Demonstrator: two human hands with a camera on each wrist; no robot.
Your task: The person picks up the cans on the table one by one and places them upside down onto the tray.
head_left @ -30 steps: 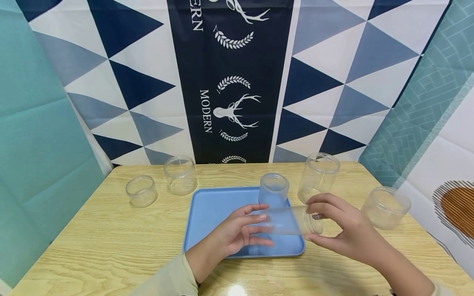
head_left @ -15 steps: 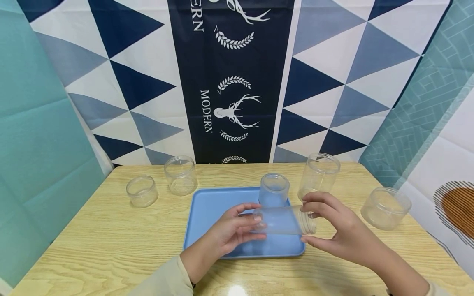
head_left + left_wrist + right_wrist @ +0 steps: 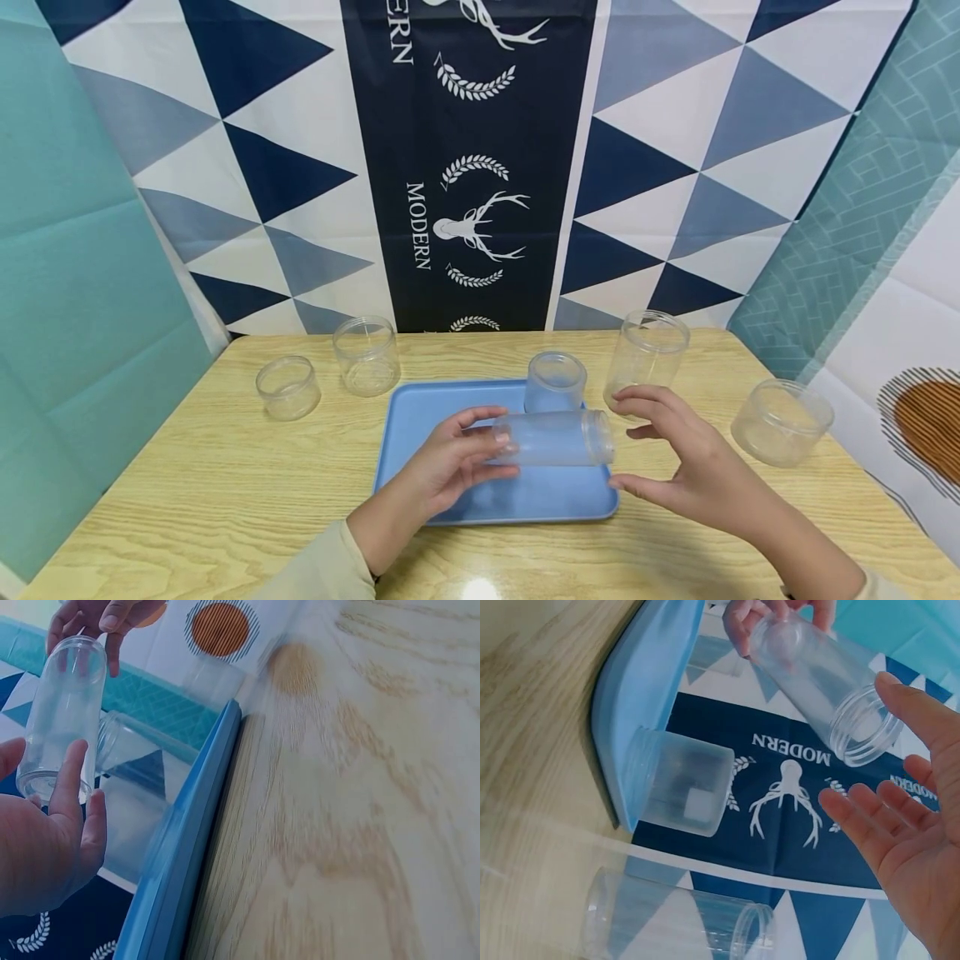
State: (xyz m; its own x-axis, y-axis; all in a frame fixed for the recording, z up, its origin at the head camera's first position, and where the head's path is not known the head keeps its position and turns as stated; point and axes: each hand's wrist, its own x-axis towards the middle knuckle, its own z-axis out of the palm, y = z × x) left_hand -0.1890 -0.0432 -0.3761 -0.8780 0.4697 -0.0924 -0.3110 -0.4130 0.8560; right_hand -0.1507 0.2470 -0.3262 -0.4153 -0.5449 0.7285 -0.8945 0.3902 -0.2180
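My left hand (image 3: 457,458) holds a tall clear plastic jar (image 3: 555,439) by its base end. The jar lies sideways in the air above the blue tray (image 3: 420,417), its threaded mouth pointing right. Around that mouth my right hand (image 3: 693,467) is spread, thumb and fingers apart. In the right wrist view the thumb overlaps the jar's rim (image 3: 866,727); whether it touches cannot be told. A smaller clear jar (image 3: 555,379) stands on the tray's back right corner, its threaded neck down against the tray in the right wrist view.
On the wooden table (image 3: 225,492), a low jar (image 3: 287,392) and a medium jar (image 3: 367,358) stand at back left. Behind the tray's right corner is a tall jar (image 3: 648,358), with a wide low jar (image 3: 783,421) farther right. Patterned cloth (image 3: 480,250) hangs behind.
The jar has moved left, from the right hand's grip into the left hand's. The left fingers closed round its base; the right fingers have come off the mouth end.
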